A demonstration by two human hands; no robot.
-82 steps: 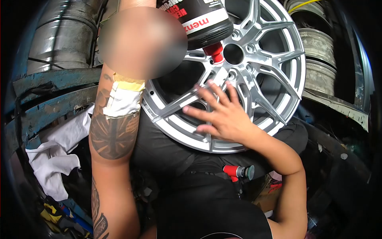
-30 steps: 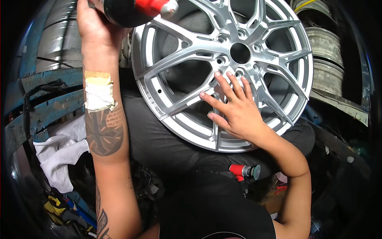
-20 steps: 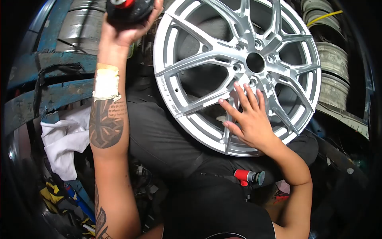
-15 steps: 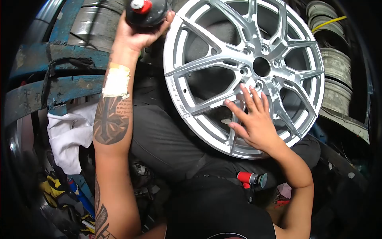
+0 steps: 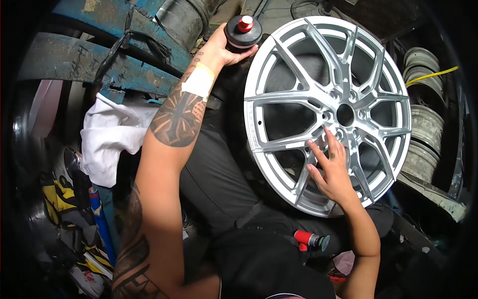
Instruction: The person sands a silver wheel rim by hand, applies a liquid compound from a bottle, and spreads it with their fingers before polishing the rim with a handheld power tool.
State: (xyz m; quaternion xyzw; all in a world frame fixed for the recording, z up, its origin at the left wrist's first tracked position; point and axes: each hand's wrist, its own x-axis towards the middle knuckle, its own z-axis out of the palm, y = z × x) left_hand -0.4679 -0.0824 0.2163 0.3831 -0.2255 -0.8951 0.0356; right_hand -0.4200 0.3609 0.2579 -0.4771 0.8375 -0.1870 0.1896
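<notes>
My left hand (image 5: 225, 50) is wrapped around a dark round bottle (image 5: 242, 38) with a red neck and white tip, seen from above. It is held beside the upper left edge of a silver alloy wheel (image 5: 253, 142). The wheel lies tilted over my legs, its split spokes and centre hole facing me. On its lower spokes, below the hub, rests my right hand (image 5: 334, 172), fingers spread and holding nothing. Tape (image 5: 198, 82) is stuck on my left forearm.
A small red tool (image 5: 304, 238) with a green round pad lies on my lap. White cloth (image 5: 104, 134) hangs on the blue metal frame (image 5: 64, 60) at left, with yellow and black gloves (image 5: 62, 194) below. Several dirty wheels (image 5: 423, 124) are stacked at right.
The view has shifted, so the wheel sits lower and further right. My left hand has brought the bottle closer to the wheel. My right hand stays on the lower spokes.
</notes>
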